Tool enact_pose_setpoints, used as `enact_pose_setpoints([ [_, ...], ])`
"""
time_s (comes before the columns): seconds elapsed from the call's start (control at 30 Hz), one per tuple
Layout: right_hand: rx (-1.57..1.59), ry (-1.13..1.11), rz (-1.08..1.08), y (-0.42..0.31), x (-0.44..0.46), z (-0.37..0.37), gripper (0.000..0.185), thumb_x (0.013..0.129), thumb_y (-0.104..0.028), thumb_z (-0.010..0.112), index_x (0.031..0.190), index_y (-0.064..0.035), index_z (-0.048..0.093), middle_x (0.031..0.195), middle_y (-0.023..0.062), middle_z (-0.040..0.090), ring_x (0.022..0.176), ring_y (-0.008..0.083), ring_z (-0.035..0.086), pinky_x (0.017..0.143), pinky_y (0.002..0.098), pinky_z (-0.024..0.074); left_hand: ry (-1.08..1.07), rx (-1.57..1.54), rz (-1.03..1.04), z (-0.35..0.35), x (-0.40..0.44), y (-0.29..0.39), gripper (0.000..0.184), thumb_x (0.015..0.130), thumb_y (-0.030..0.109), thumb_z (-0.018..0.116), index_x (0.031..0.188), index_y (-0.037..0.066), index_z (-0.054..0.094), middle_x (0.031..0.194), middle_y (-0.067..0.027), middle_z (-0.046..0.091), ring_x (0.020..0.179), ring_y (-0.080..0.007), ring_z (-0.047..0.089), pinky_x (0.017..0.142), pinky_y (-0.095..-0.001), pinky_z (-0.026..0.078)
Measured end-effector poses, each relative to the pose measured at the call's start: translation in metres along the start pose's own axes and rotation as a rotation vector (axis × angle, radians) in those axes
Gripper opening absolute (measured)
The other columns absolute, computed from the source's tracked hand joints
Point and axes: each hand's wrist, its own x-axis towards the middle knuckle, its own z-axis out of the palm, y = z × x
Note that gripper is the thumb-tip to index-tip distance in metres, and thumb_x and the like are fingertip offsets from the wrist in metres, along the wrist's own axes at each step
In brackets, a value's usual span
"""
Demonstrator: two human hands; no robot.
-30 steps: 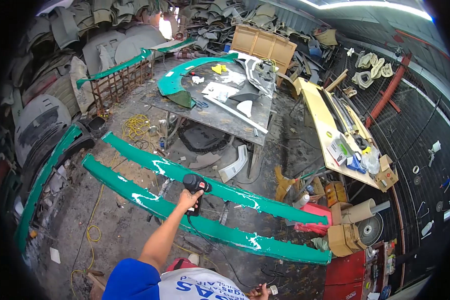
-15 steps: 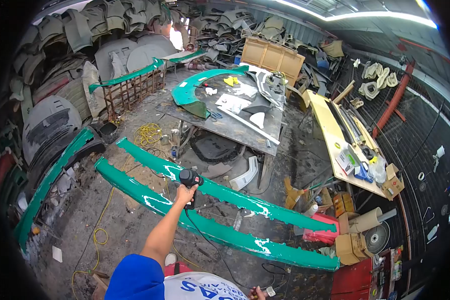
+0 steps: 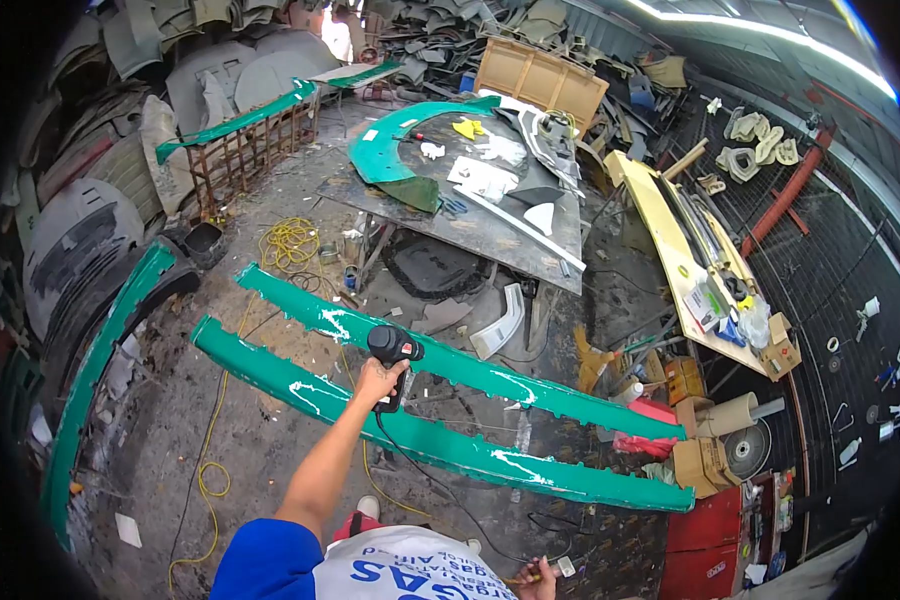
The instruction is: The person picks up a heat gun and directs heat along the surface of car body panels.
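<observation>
My left hand [image 3: 378,382] is closed round the handle of a black pistol-shaped heat gun [image 3: 392,343]. Its dark cord runs down past my shirt. It is held over the two long green panels, its nozzle towards the right. The far green panel [image 3: 460,374] and the near green panel [image 3: 420,442] lie roughly parallel, both with white smears of filler. At the bottom edge, my right hand [image 3: 538,580] has its fingers closed on a small tool with a pale flat end [image 3: 566,567]; its exact kind is unclear.
A work table [image 3: 340,192] behind bears a curved green part [image 3: 375,150] and white pieces. Another green panel [image 3: 100,390] stands at left. Yellow cord [image 3: 210,480] trails over the floor. Cardboard boxes [image 3: 703,465] and a red cabinet [image 3: 703,545] are at right, near the panels' ends.
My left hand and the heat gun have shifted slightly right along the far panel. My right hand has come a little further into view, also moving right. The camera view has tilted down slightly.
</observation>
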Motion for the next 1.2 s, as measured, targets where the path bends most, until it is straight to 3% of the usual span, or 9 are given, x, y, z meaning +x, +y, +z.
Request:
enact_pose_setpoints([
  [0.23, 0.036, -0.02, 0.043, 0.041, -0.018, 0.023, 0.021, 0.086, -0.033, 0.069, 0.083, -0.014, 0.061, 0.076, 0.0004, 0.06, 0.062, 0.014, 0.051, 0.054, 0.0299, 0.0411, 0.063, 0.03, 0.017, -0.043, 0.031, -0.021, 0.059, 0.079, 0.044, 0.07, 0.052, -0.006, 0.056, 0.048, -0.0154, 0.058, 0.043, -0.0224, 0.063, 0.048, -0.0359, 0.051],
  [0.37, -0.048, 0.028, -0.086, 0.052, -0.022, 0.049, 0.02, 0.083, -0.03, 0.073, 0.08, -0.0145, 0.06, 0.074, -0.0012, 0.059, 0.062, 0.0123, 0.051, 0.053, 0.0289, 0.0401, 0.145, 0.059, 0.04, -0.062, 0.038, -0.026, 0.058, 0.079, 0.045, 0.071, 0.052, -0.005, 0.058, 0.048, -0.0169, 0.059, 0.044, -0.0238, 0.063, 0.051, -0.0374, 0.051],
  [0.47, -0.053, 0.08, 0.017, 0.036, -0.04, 0.079, 0.02, 0.082, -0.029, 0.074, 0.079, -0.0144, 0.06, 0.072, -0.0007, 0.059, 0.061, 0.0122, 0.051, 0.053, 0.0284, 0.04, 0.065, 0.089, 0.069, -0.055, 0.047, -0.042, 0.055, 0.079, 0.042, 0.07, 0.054, -0.006, 0.059, 0.048, -0.0163, 0.059, 0.045, -0.0244, 0.063, 0.052, -0.0368, 0.051],
  [0.67, -0.033, 0.071, -0.066, 0.026, -0.056, 0.07, 0.02, 0.08, -0.029, 0.075, 0.078, -0.0149, 0.061, 0.072, -0.0008, 0.06, 0.061, 0.0128, 0.054, 0.052, 0.0284, 0.0423, -0.041, 0.07, 0.014, -0.045, 0.023, -0.007, 0.058, 0.08, 0.043, 0.069, 0.055, -0.007, 0.059, 0.049, -0.0142, 0.059, 0.043, -0.0211, 0.062, 0.049, -0.0345, 0.051],
  [0.73, 0.036, 0.095, -0.072, 0.038, -0.04, 0.054, 0.02, 0.081, -0.029, 0.075, 0.078, -0.0152, 0.061, 0.07, -0.0009, 0.059, 0.06, 0.0123, 0.054, 0.05, 0.0289, 0.0426, -0.039, -0.003, -0.02, -0.045, 0.032, -0.017, 0.043, 0.081, 0.036, 0.071, 0.075, -0.006, 0.062, 0.056, -0.0102, 0.06, 0.042, -0.0164, 0.059, 0.04, -0.0306, 0.045],
  [0.87, 0.074, 0.057, -0.045, 0.046, -0.038, 0.053, 0.016, 0.085, -0.02, 0.069, 0.085, -0.0063, 0.062, 0.069, 0.0044, 0.058, 0.055, 0.0148, 0.047, 0.055, 0.0287, 0.038, 0.063, 0.097, 0.043, -0.055, 0.035, -0.023, 0.049, 0.081, 0.039, 0.071, 0.068, -0.008, 0.061, 0.053, -0.0142, 0.06, 0.045, -0.0215, 0.063, 0.046, -0.0346, 0.05],
  [1.0, 0.034, 0.173, -0.095, 0.059, -0.034, 0.045, 0.016, 0.084, -0.022, 0.071, 0.084, -0.0091, 0.061, 0.072, 0.0046, 0.061, 0.054, 0.0134, 0.048, 0.05, 0.0281, 0.0388, -0.087, 0.141, -0.027, -0.062, 0.013, -0.015, 0.047, 0.079, 0.04, 0.072, 0.069, -0.006, 0.062, 0.053, -0.0125, 0.061, 0.044, -0.0196, 0.062, 0.047, -0.0346, 0.05],
  [1.07, 0.064, 0.198, -0.183, 0.058, -0.04, 0.045, 0.017, 0.083, -0.023, 0.071, 0.083, -0.0083, 0.063, 0.071, 0.0047, 0.061, 0.055, 0.0135, 0.05, 0.048, 0.0278, 0.0385, -0.228, 0.031, -0.053, -0.069, -0.008, 0.0, 0.04, 0.079, 0.035, 0.073, 0.089, -0.004, 0.064, 0.06, -0.0086, 0.061, 0.041, -0.0153, 0.057, 0.041, -0.0283, 0.046],
  [1.2, 0.037, 0.151, -0.156, 0.049, -0.059, 0.048, 0.016, 0.083, -0.02, 0.071, 0.084, -0.0064, 0.063, 0.069, 0.0046, 0.06, 0.053, 0.0135, 0.051, 0.047, 0.0272, 0.0381, -0.368, 0.006, -0.03, -0.089, -0.043, 0.015, 0.039, 0.081, 0.031, 0.072, 0.095, -0.003, 0.062, 0.063, -0.0077, 0.061, 0.044, -0.0142, 0.057, 0.04, -0.0279, 0.045],
])
